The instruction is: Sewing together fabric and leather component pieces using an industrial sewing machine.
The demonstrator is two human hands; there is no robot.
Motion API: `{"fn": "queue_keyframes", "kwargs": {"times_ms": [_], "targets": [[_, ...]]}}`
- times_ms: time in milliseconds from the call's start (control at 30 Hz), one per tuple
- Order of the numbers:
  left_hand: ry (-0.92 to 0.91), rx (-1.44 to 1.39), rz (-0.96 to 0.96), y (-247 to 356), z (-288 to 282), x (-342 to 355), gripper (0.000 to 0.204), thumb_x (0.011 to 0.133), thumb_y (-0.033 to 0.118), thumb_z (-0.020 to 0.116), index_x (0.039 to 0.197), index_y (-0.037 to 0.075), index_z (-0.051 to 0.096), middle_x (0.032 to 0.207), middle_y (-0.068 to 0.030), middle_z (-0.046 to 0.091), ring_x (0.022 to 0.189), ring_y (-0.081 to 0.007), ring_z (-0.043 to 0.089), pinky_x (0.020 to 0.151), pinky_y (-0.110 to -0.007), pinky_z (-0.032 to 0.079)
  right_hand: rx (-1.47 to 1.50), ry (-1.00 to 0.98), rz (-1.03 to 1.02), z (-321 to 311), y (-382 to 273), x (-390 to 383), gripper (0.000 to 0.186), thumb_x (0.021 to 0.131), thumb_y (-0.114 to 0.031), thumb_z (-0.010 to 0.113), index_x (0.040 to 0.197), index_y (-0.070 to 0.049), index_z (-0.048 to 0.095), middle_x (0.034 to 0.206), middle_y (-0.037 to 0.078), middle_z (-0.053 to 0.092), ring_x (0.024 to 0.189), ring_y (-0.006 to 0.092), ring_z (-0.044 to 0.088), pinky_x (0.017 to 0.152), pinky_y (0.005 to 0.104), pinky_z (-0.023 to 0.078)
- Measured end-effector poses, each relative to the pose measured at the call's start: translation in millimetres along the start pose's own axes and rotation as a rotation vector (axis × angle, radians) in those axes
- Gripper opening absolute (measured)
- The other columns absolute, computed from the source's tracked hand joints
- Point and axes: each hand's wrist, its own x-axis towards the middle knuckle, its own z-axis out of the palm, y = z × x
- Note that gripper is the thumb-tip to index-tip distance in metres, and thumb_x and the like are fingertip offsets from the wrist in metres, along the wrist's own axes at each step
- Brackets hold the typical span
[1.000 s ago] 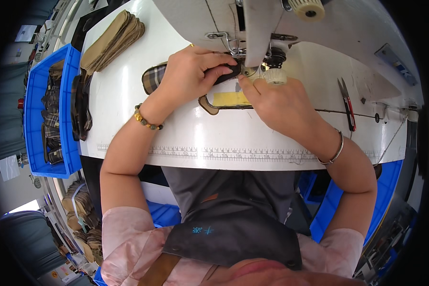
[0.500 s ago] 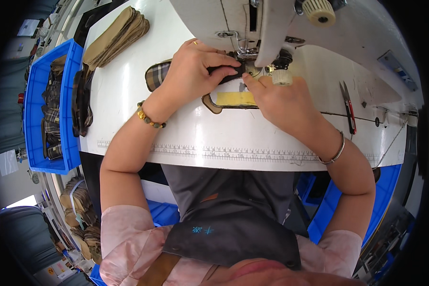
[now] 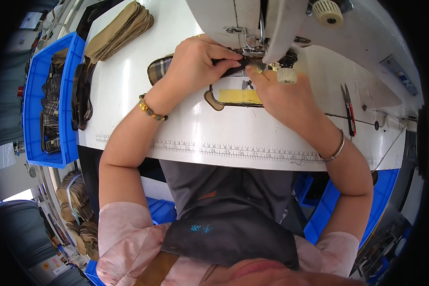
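Under the presser foot of a white sewing machine (image 3: 219, 16) lies a plaid fabric piece (image 3: 158, 68) with a dark edge. My left hand (image 3: 199, 62) lies across it, thumb and fingers pinched on the dark edge just left of the foot. My right hand (image 3: 286, 97) is close to the needle area on the other side, its fingertip touching the near edge of the same piece. Its other fingers are curled and partly hidden behind a cream machine knob (image 3: 286, 75). The needle point itself cannot be made out.
A cutout with a yellow strip (image 3: 240, 97) is in the white table (image 3: 176, 131). Red-handled snips (image 3: 350, 112) lie right. Stacked tan insole-shaped pieces (image 3: 119, 31) lie far left, near dark fabric pieces (image 3: 82, 97). A blue bin (image 3: 71, 152) of plaid pieces stands beyond the left edge.
The whole view has shifted slightly, so the machine appears a little farther right. Both hands keep nearly the same hold on the fabric piece at the presser foot.
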Motion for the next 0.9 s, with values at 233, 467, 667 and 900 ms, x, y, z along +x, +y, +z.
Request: {"fn": "queue_keyframes", "kwargs": {"times_ms": [233,467,667,900], "targets": [[0.007,0.001,-0.032,-2.4,0.5,0.1,0.017,0.072,0.013,0.085,0.089,0.012,0.083,0.078,-0.0068,0.074,0.067,-0.0233,0.068,0.062,-0.032,0.055,-0.017,0.036,-0.007,1.2,0.0,1.3,0.018,0.081,-0.01,0.066,0.096,-0.009,0.076,0.056,0.009,0.058,0.052,0.0253,0.064,0.048,0.0375,0.049],[0.0,0.045,-0.006,0.0,-1.9,1.5,0.015,0.074,0.016,0.083,0.089,0.014,0.083,0.074,-0.0056,0.073,0.066,-0.0231,0.068,0.061,-0.032,0.055,-0.05,0.029,-0.001,-0.4,-1.1,0.4,0.018,0.081,-0.009,0.066,0.096,-0.009,0.075,0.056,0.009,0.058,0.053,0.0254,0.064,0.049,0.0378,0.05],[-0.039,0.196,-0.081,20.2,-7.8,2.2,0.014,0.079,0.021,0.08,0.092,0.016,0.083,0.075,-0.0052,0.074,0.068,-0.0244,0.07,0.061,-0.034,0.055,-0.023,0.017,-0.047,-7.7,-3.0,0.9,0.009,0.082,-0.011,0.067,0.088,-0.007,0.073,0.057,0.008,0.06,0.054,0.0245,0.064,0.05,0.0369,0.05],[-0.222,0.153,-0.227,23.4,-19.2,9.3,0.017,0.082,0.019,0.078,0.097,0.014,0.082,0.079,-0.009,0.076,0.07,-0.0252,0.072,0.066,-0.033,0.057,0.043,0.042,-0.046,-12.0,-7.9,-1.2,0.026,0.081,-0.007,0.063,0.105,-0.004,0.072,0.065,0.005,0.063,0.058,0.0222,0.065,0.052,0.0354,0.05]]}}
